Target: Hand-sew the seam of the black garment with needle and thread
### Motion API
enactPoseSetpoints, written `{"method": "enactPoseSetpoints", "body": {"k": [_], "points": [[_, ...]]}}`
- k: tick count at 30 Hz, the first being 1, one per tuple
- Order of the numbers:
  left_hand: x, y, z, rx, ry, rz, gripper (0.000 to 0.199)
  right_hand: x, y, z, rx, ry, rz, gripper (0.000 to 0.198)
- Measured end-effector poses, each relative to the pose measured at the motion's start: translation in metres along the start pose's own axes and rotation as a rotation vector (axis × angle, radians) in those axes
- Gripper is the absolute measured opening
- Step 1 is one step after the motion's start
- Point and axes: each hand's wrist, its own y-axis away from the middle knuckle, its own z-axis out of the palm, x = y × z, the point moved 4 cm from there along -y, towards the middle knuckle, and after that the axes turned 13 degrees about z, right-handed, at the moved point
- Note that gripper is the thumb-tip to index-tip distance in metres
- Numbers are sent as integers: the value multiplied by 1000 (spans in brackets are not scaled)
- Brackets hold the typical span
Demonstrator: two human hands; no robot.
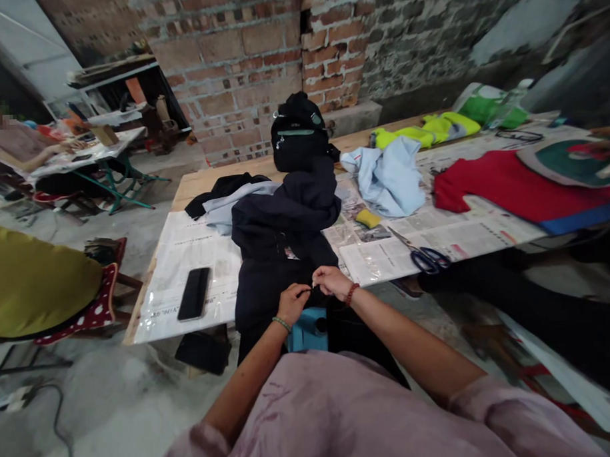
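Note:
My left hand (292,303) and my right hand (332,283) meet close together at the table's front edge, just over the lower end of a dark garment (266,276). Both are closed in a pinch. Something tiny and dark shows between the fingertips, too small to name. The garment spreads up the table in folds and hangs over the edge toward my lap. Just below my hands is a blue object (301,332), partly covered.
A phone (194,294) lies left on the newspaper-covered table (157,287). Right are a yellow sponge (367,218), scissors (426,256), a light blue cloth (390,175) and a red garment (498,182) near another person's hand. A black bag (302,138) stands behind.

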Motion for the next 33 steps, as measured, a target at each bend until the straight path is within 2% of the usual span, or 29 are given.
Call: {"method": "enactPoseSetpoints", "body": {"k": [9, 17, 23, 26, 29, 31, 33], "points": [[-1, -2, -4, -23, 31, 9, 14, 6, 0, 5, -36, -202, 76, 9], [4, -1, -6, -25, 18, 32, 13, -3, -1, 1, -47, -297, 80, 12], [5, -2, -8, -22, 10, 28, 14, -7, 12, 4, -217, -344, 40, 10], [3, -1, -7, -17, 20, 54, 13, -10, 15, 6, -261, -403, 73, 6], [1, -1, -6, -17, 27, 55, 12, -17, 19, 14, -367, -443, 120, 6], [0, -1, -6, -11, 52, 52, 12, -24, 22, 22, -439, -427, 92, 4], [0, -2, -6, -5, 78, 47, 13, -32, 25, 28, -465, -343, -4, 3]]}}
